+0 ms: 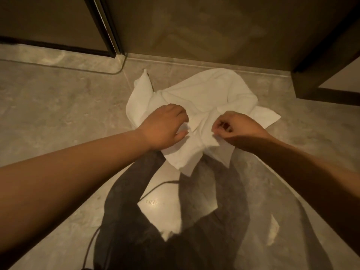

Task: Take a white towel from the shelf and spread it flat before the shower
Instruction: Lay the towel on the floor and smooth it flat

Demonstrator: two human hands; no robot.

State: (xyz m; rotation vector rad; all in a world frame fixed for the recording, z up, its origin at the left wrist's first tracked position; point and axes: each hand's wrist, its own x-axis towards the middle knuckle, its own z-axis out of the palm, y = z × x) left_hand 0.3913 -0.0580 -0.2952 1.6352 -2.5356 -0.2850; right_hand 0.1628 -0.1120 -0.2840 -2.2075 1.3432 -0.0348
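A white towel (206, 94) lies crumpled and partly folded over itself on the grey stone floor, close to the raised threshold of the glass shower door (194, 36). My left hand (163, 127) reaches down onto the towel's near left part, fingers curled into the cloth. My right hand (235, 125) pinches a fold of the towel's near edge between thumb and fingers. Both near corners hang a little above the floor.
The grey marble floor (58, 106) spreads left and toward me, with my shadow across it. A dark door frame (105, 26) stands at the back left. A dark cabinet or wall corner (321, 78) juts in at the right.
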